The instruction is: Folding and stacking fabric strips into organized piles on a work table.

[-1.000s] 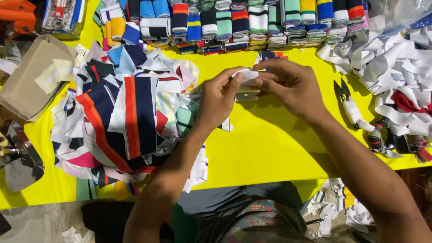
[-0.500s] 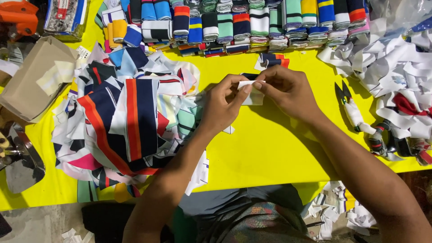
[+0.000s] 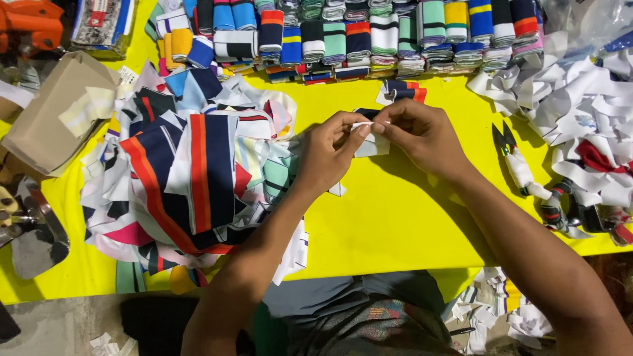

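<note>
Both hands meet above the middle of the yellow table (image 3: 409, 217). My left hand (image 3: 330, 148) and my right hand (image 3: 419, 132) pinch the same small white cloth strip (image 3: 370, 140) between thumb and fingers; a dark piece shows just behind it. A large heap of striped cloth pieces (image 3: 191, 178) in navy, red, white and mint lies immediately left of my left hand. A small folded navy and orange piece (image 3: 403, 90) rests on the table just beyond my right hand.
Rows of folded striped cloth bundles (image 3: 356, 36) line the far edge. A pile of white strips (image 3: 580, 125) and scissors with wrapped handles (image 3: 534, 181) lie right. A brown cardboard box (image 3: 56, 112) and an orange tool (image 3: 33, 20) sit left. Scraps litter the floor (image 3: 501, 310).
Both hands have shifted slightly left and toward me while working the small white strip between the fingertips; the strip now hangs lower under them.
</note>
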